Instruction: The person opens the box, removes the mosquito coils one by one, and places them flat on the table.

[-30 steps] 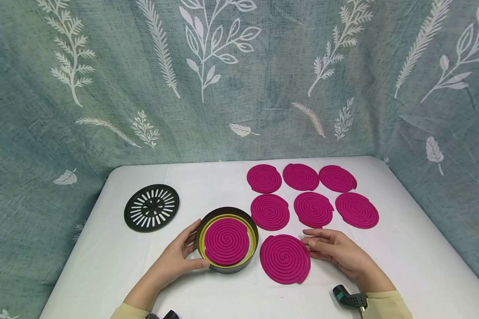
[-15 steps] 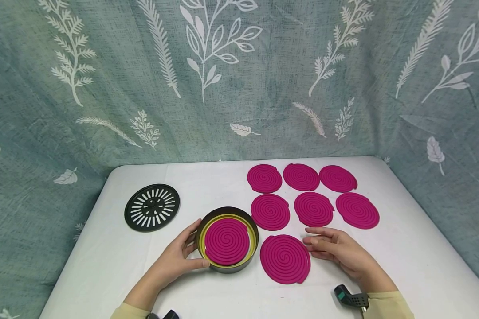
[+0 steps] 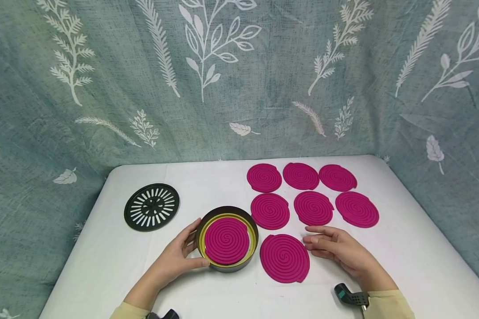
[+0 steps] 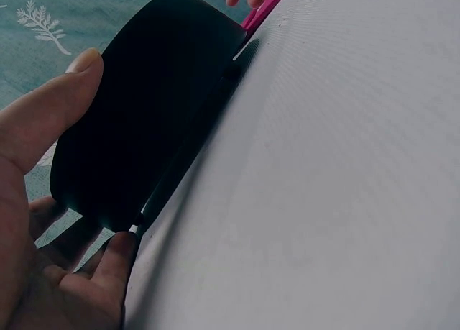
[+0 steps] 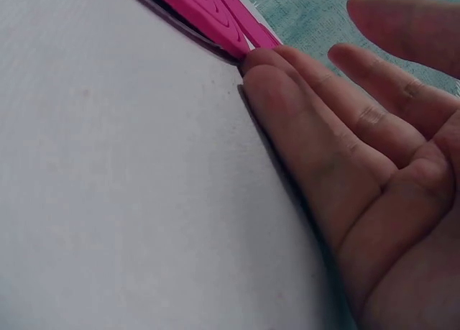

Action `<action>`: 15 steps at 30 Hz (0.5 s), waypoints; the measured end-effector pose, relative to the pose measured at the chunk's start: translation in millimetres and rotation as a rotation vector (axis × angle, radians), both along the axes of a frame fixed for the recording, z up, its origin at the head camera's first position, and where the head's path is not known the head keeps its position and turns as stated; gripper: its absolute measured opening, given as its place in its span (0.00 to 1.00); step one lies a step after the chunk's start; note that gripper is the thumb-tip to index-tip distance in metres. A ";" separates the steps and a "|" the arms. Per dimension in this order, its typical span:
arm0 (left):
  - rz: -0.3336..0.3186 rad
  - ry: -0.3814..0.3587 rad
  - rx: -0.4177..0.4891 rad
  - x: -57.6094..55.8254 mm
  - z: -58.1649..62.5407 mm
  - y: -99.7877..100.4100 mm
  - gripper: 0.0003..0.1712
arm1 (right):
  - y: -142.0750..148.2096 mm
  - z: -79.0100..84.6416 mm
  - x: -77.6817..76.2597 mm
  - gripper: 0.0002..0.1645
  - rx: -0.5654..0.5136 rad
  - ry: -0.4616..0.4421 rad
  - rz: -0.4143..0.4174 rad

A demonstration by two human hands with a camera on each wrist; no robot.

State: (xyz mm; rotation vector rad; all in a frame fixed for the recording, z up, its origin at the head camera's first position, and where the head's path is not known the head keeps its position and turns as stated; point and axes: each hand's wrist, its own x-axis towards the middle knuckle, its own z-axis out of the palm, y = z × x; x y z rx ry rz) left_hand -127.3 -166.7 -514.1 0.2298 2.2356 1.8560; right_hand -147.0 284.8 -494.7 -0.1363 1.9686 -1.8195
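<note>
My left hand (image 3: 178, 252) grips a round black mosquito coil holder (image 3: 228, 269) by its left side, thumb in front and fingers around the back. In the left wrist view the holder's dark side wall (image 4: 151, 93) lies between thumb and fingers. A pink spiral mosquito coil (image 3: 226, 241) rests inside, within a yellow inner rim. Just right of the holder, another pink coil (image 3: 285, 258) lies flat on the table. My right hand (image 3: 341, 249) rests by that coil's right edge with fingers loosely extended, nothing held. Whether the fingertips touch the coil I cannot tell.
Several more pink coils (image 3: 269, 211) lie in two rows at the back right of the white table (image 3: 207, 186). A black slotted lid (image 3: 152, 207) lies at the left. Patterned green cloth (image 3: 271, 88) hangs behind the table and at both sides.
</note>
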 end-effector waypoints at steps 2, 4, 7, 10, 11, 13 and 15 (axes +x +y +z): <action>0.000 0.002 0.002 -0.2 0.1 -0.3 0.65 | -0.2 0.9 -0.1 0.36 -0.008 0.003 0.016; 0.001 0.002 0.000 -0.4 0.1 -0.5 0.65 | -0.3 1.5 -0.6 0.36 -0.013 0.003 0.023; 0.005 0.002 -0.001 -0.6 0.4 -0.5 0.65 | -0.4 2.6 -1.6 0.36 -0.017 0.004 0.023; 0.008 0.002 -0.003 -0.8 0.2 -0.4 0.65 | -0.6 4.2 -2.7 0.36 -0.020 -0.008 0.000; 0.008 0.001 -0.001 -0.7 0.2 -0.4 0.65 | -0.7 5.0 -3.0 0.36 -0.024 -0.012 -0.009; 0.007 -0.001 0.003 -0.8 -0.5 -0.4 0.66 | -0.9 7.3 -3.8 0.36 -0.040 -0.012 -0.020; 0.002 -0.003 0.003 -0.8 -1.3 -0.2 0.65 | -1.5 10.9 -5.4 0.35 -0.060 0.003 -0.014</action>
